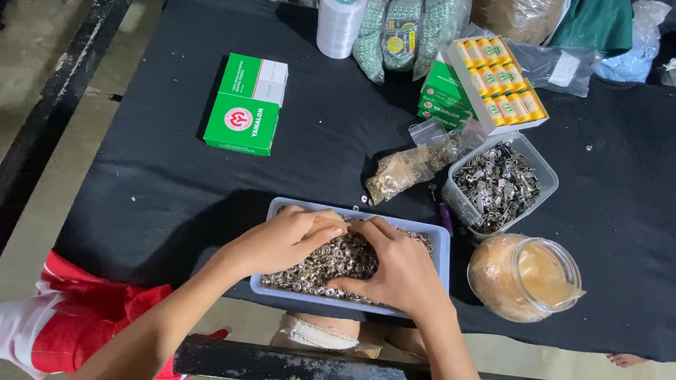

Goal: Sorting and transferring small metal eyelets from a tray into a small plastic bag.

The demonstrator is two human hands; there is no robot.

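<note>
A: Now, where are your hands?
B: Your left hand (pixel 289 241) and right hand (pixel 395 270) cup together over the metal rings (pixel 334 263) in the grey tray (pixel 435 245) on the table (pixel 161 173).

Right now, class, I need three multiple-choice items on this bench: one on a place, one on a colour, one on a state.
1. Where do both hands rest?
A. in the tray of metal rings
B. on the green boxes
C. inside the jar

2. What colour is the cloth on the table?
A. white
B. black
C. red

3. How does the clear tub of metal clips stand?
A. lidded
B. overturned
C. open, upright

Answers:
1 A: the left hand and right hand press into the rings in the tray.
2 B: the cloth is black.
3 C: the tub shows its clips from above.
</note>
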